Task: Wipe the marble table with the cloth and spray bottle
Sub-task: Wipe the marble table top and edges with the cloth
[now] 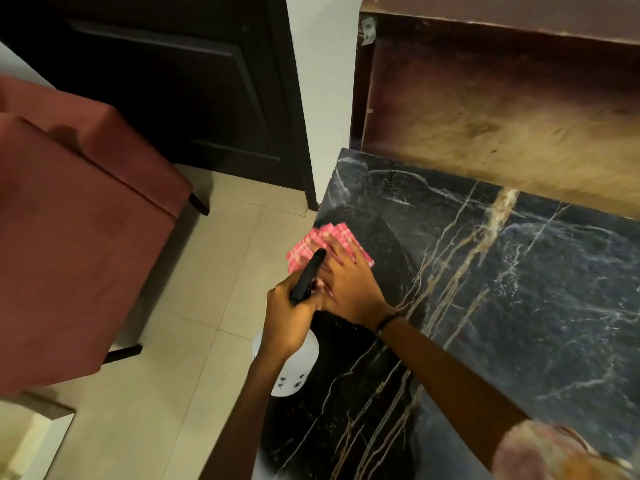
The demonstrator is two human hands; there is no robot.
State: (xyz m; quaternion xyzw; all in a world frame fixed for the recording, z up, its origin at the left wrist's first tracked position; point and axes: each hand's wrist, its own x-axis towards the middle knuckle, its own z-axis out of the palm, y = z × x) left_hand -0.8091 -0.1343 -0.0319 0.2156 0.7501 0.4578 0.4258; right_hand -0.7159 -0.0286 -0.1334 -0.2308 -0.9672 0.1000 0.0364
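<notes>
A black marble table (519, 289) with white and gold veins fills the right half of the view. On its left edge lies a pink checked cloth (311, 242). My right hand (349, 289) presses flat on the cloth, fingers spread and blurred. Beside it, my left hand (287, 320) grips the black head of a spray bottle (306, 275); the bottle's white body (298, 368) hangs below my wrist over the table's edge.
A maroon upholstered chair (79, 220) stands on the beige tiled floor (194, 306) at left. A dark door (173, 81) is behind it. A worn brown wooden panel (502, 109) rises along the table's far side. A blurred round object (550, 452) sits at bottom right.
</notes>
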